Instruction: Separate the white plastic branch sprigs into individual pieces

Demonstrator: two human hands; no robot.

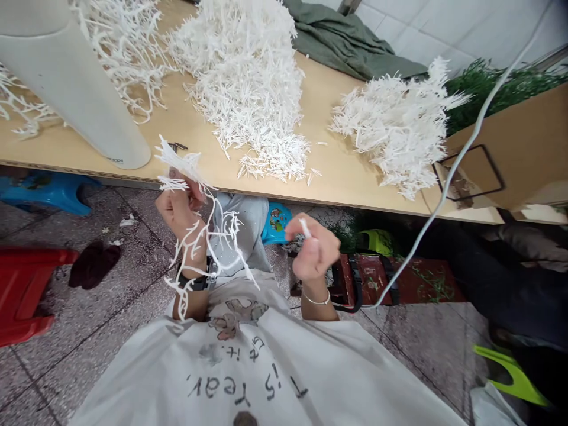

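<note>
My left hand (181, 198) is closed around a white branched plastic stem (215, 251) whose bare prongs hang down over my wrist. Several feathery white plastic sprigs (180, 163) stick out above its fingers. To the right, my right hand (313, 245) is pinched on a small white plastic piece (305, 228), partly hidden by the fingers and a little blurred. Both hands are in front of the table edge, apart from each other. Beyond them on the table lies a large pile of loose white sprigs (248, 89).
A second sprig pile (394, 127) lies right on the table (323, 165). Bare white branches (128, 59) are behind a pale bottle (75, 89). A white cable (457, 165) crosses the right side. Below are a blue stool (276, 222) and a red stool (26, 290).
</note>
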